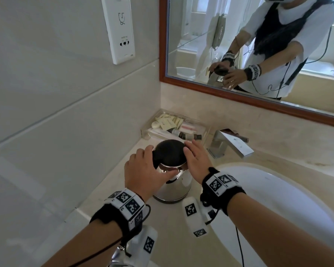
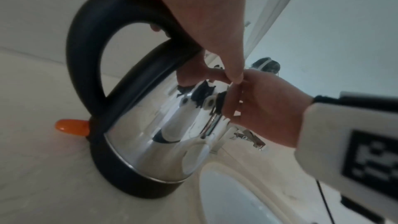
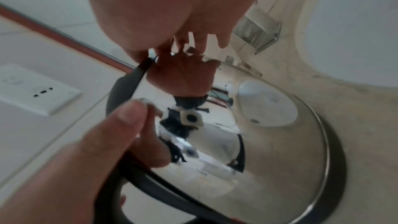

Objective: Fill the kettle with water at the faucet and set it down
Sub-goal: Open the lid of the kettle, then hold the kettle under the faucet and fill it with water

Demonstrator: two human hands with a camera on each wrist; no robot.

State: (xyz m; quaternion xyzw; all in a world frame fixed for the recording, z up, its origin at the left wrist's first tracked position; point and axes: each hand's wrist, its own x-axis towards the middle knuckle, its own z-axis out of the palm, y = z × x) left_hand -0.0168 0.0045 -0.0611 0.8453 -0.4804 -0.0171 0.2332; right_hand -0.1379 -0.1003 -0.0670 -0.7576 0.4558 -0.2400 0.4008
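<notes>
A steel kettle (image 1: 174, 187) with a black lid (image 1: 169, 151) and black base stands on the counter left of the sink (image 1: 278, 189). My left hand (image 1: 143, 168) grips the top of its black loop handle (image 2: 86, 48), and the thumb reaches down onto the steel body (image 2: 150, 134). My right hand (image 1: 196, 158) rests on the right side of the lid with its fingers fairly straight. An orange switch (image 2: 72, 127) sticks out at the foot of the handle. The square chrome faucet (image 1: 226, 144) stands behind and to the right of the kettle.
A clear tray (image 1: 148, 130) of toiletry sachets and small bottles sits against the back wall behind the kettle. A tiled wall with a socket panel (image 1: 118, 29) runs along the left. A framed mirror (image 1: 258, 97) hangs above the counter.
</notes>
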